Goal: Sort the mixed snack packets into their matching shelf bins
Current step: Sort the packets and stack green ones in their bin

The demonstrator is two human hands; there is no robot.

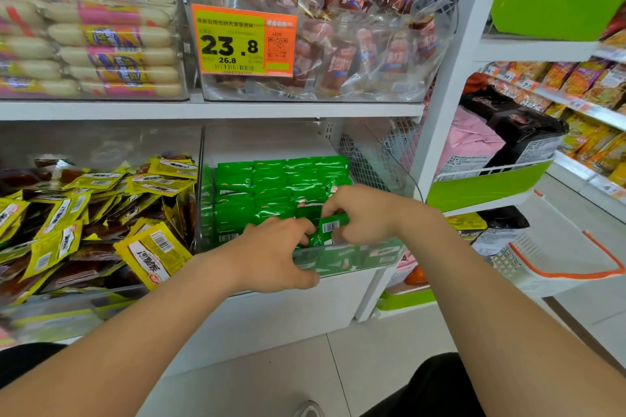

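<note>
With both forearms stretched forward, pinches a green packet [333, 226] in the right hand [360, 213] just above the stacked green packets [271, 186] in the clear bin [372, 256], left hand [276, 256] clasping that bin's front wall, fingertips touching the packet.

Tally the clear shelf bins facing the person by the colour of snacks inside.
Pink-and-cream sausage bin: 1
Red sausage bin: 1
Yellow packet bin: 1
Green packet bin: 1
Total: 4
</note>
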